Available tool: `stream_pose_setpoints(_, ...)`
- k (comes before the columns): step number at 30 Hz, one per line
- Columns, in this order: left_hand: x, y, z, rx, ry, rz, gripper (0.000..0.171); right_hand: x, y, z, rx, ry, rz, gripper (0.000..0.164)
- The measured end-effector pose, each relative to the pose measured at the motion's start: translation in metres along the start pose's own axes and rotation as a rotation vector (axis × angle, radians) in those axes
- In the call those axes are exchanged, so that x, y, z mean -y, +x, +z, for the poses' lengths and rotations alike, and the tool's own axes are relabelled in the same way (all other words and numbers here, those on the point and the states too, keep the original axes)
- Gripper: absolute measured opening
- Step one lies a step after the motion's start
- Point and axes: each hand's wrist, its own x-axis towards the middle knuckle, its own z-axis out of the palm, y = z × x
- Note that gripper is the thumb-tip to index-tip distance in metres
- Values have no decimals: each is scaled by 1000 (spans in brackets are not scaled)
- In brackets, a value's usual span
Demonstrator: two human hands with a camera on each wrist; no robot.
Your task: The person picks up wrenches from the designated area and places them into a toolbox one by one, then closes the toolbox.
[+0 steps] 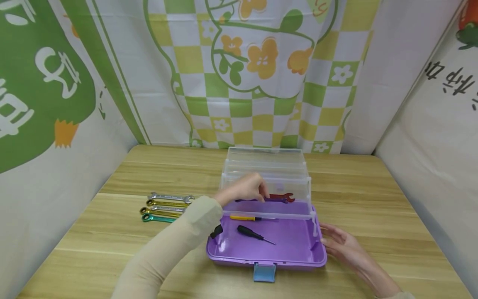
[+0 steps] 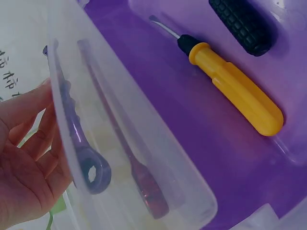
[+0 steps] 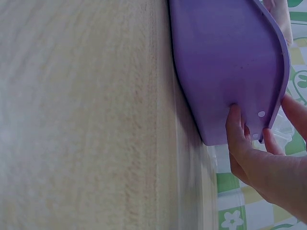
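Note:
A purple toolbox stands with its translucent tray raised at the back. In this tray lie a red wrench and a purple ratchet wrench, side by side. My left hand reaches over the tray from the left, fingers pointing down, and pinches the purple wrench near its middle; the fingertips are partly hidden by the tray wall. With its fingers loosely extended, my right hand touches the right outer wall and rim of the toolbox. A yellow screwdriver and a black-handled screwdriver lie on the box floor.
Several wrenches in silver, gold and teal lie on the wooden table left of the box, partly behind my left sleeve. A blue latch hangs at the box front. A patterned curtain closes off the back.

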Motion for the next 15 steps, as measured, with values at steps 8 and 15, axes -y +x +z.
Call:
stream_pose_setpoints(8, 0, 5, 7, 29, 59, -38, 11, 1, 0, 0, 2, 23, -15, 62)
stream_pose_setpoints(15, 4, 9, 12, 35, 60, -73, 11, 0, 0, -1, -3, 29, -15, 61)
